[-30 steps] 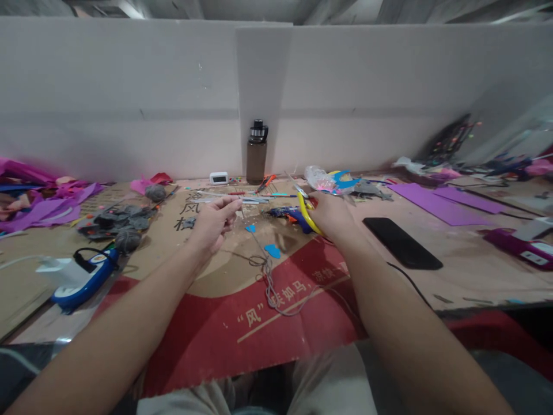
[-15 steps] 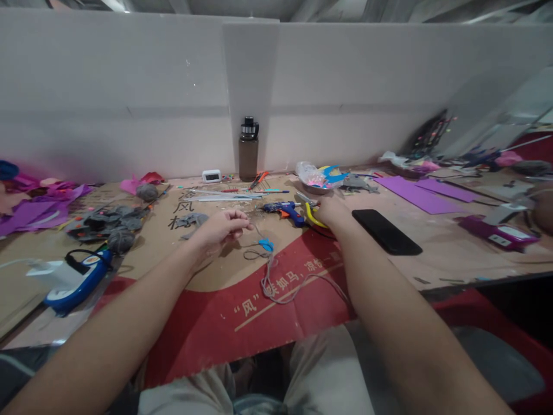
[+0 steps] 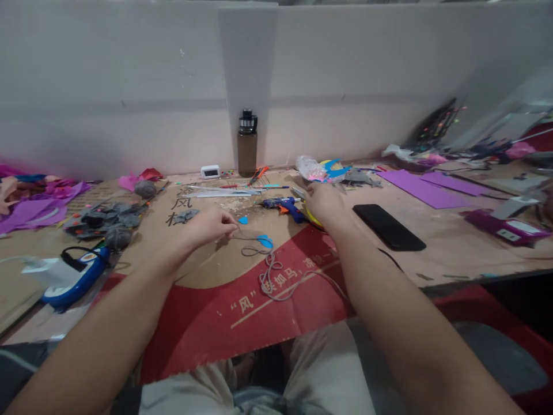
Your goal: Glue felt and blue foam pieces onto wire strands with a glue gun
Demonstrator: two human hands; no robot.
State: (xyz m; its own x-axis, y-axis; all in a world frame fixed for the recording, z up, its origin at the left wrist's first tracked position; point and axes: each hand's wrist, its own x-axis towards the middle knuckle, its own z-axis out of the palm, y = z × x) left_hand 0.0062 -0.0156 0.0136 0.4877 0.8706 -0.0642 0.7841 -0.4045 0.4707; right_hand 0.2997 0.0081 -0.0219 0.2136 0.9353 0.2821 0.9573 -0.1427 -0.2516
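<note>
My left hand (image 3: 209, 226) is closed in a pinch on the end of a thin grey cord (image 3: 276, 297). The rest of that cord lies in loose loops over the red print of the cardboard (image 3: 190, 323). Two small blue pieces (image 3: 265, 241) lie close to my left fingertips, one of them beside the cord loops. My right hand (image 3: 325, 203) is wrapped round yellow-handled scissors (image 3: 313, 218), mostly hidden by the hand, with the blades pointing up and left. Just left of it lies a blue glue gun (image 3: 290, 208).
A black phone (image 3: 389, 227) lies right of my right forearm. A dark bottle (image 3: 247, 147) stands against the white partition (image 3: 173, 69). Grey yarn balls (image 3: 118, 237) and a blue power strip (image 3: 82, 282) are at left, purple sheets (image 3: 423, 187) and a purple power strip (image 3: 505, 227) at right.
My left hand has drawn slightly left and down with the cord end. A second blue piece now shows beside its fingertips. My right hand has shifted slightly up and left with the scissors.
</note>
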